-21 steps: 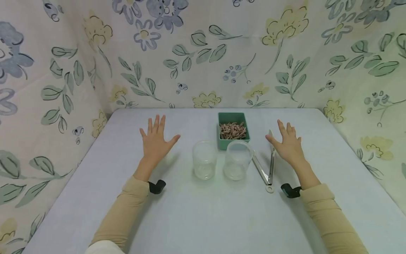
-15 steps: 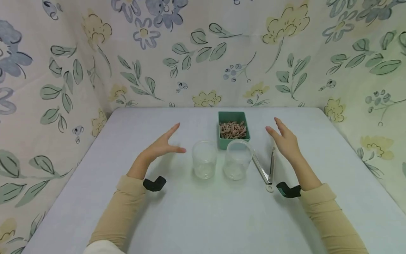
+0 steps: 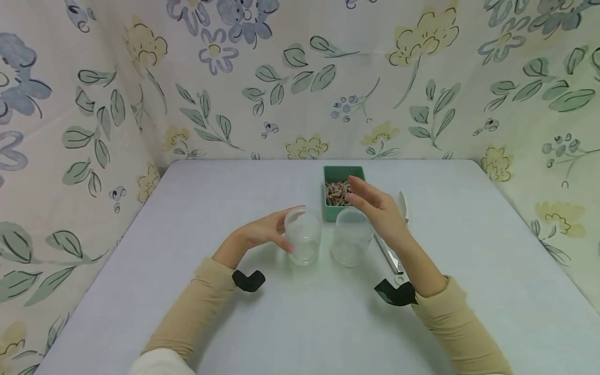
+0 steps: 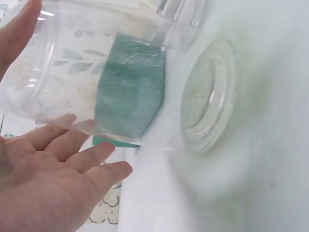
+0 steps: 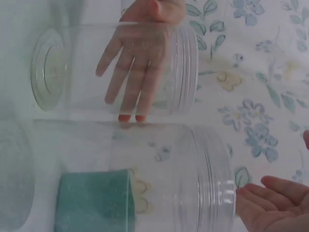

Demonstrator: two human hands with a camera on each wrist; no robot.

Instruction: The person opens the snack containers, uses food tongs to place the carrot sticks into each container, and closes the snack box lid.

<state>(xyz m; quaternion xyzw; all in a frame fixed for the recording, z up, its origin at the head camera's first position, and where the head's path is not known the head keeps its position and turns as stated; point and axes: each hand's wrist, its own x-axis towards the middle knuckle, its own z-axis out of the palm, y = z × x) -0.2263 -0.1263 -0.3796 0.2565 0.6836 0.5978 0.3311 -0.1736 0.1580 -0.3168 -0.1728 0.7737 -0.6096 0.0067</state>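
Two clear plastic jars stand upright side by side on the table. My left hand (image 3: 262, 230) is at the left jar (image 3: 305, 240), thumb in front and fingers behind; in the left wrist view, that hand's fingers (image 4: 89, 166) stretch along the jar wall, fairly straight. My right hand (image 3: 385, 216) hovers by the rim of the right jar (image 3: 349, 245), its fingers loosely bent with nothing between them. In the right wrist view, the right hand (image 5: 277, 203) is just past the ridged rim of the right jar (image 5: 212, 179).
Behind the jars stands a green box (image 3: 330, 213) with brown, twig-like pieces (image 3: 335, 194) inside, partly covered by my right hand. Metal tongs (image 3: 388, 255) lie spread to the right of the jars, partly under my right forearm. Floral cloth (image 3: 262, 114) hangs around the table.
Both hands have moved inward from the sides, the left one to the left jar, the right one over the right jar's rim. The fingers were spread wide before. Jars and box stay put.
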